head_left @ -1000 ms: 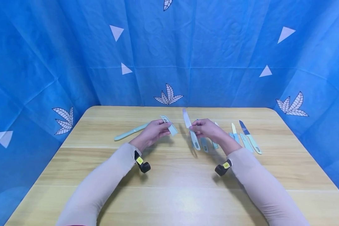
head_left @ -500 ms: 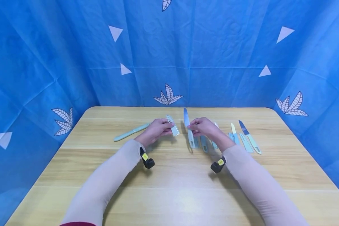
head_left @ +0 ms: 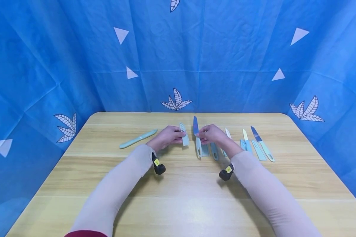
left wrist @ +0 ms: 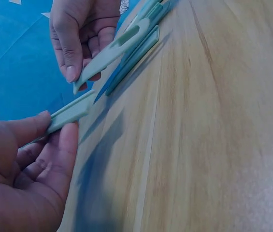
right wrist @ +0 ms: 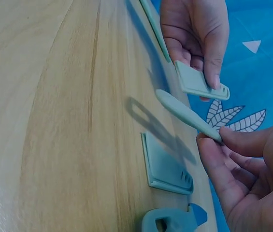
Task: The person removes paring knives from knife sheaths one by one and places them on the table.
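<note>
My left hand (head_left: 169,135) pinches a pale green slotted blade sheath (head_left: 185,138) between thumb and fingers, raised above the wooden table. Opposite it, my right hand (head_left: 211,134) pinches a knife (head_left: 198,147) where the pale green handle meets the blade. The blade points toward the back edge, the handle end toward me. Sheath and knife are apart, with a small gap between them. In the left wrist view the sheath (left wrist: 73,112) lies below the knife handle (left wrist: 106,55). The right wrist view shows the handle (right wrist: 184,113) over its own shadow; the blade is hidden there.
A green sheathed knife (head_left: 138,139) lies left of my left hand. Under and beside my right hand are a loose sheath (head_left: 205,151) and another knife (head_left: 215,152). Farther right lie a yellowish-bladed knife (head_left: 245,135), a slotted sheath (head_left: 258,150) and a dark-bladed knife (head_left: 266,150).
Both hands have drawn closer together. The sheath has moved right and turned more upright; the knife has shifted slightly left and straightened, pointing to the back.
</note>
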Demonstrator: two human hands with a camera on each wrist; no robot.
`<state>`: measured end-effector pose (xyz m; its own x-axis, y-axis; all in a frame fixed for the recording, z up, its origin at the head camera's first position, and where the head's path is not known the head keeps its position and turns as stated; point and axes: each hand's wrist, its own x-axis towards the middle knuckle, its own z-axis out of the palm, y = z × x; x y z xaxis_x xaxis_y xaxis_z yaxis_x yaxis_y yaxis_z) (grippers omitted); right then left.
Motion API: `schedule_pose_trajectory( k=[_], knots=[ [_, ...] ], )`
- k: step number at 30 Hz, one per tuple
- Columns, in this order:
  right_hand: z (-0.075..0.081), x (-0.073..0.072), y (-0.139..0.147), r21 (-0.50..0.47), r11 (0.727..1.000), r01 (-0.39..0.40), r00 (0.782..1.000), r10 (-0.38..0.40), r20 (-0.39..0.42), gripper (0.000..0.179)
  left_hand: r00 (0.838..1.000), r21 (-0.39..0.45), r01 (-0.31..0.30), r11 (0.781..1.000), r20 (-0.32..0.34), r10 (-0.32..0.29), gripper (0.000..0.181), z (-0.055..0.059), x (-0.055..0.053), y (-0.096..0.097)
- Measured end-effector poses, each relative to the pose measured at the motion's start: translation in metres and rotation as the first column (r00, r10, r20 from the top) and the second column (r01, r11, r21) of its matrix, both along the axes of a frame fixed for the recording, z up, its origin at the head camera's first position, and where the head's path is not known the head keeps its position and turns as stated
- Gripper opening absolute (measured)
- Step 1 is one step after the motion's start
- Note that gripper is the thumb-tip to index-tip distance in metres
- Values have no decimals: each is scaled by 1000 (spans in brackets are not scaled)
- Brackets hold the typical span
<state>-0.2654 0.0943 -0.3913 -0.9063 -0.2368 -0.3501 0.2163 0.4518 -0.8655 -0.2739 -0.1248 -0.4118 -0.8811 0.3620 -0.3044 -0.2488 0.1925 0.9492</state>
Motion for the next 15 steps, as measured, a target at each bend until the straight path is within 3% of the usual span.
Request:
schedule_pose_trajectory(
  k=[7, 15],
  knots=[
    [-6, -3, 0, 9, 1000, -13, 1000, 13, -2, 23, 997, -50, 72, 996, 31, -71, 22, -1, 0, 4],
    [-7, -2, -5, 57, 998, -23, 1000, 24, -8, 18, 995, -100, 96, 990, 42, -93, 10, -4, -4, 8]
  ],
)
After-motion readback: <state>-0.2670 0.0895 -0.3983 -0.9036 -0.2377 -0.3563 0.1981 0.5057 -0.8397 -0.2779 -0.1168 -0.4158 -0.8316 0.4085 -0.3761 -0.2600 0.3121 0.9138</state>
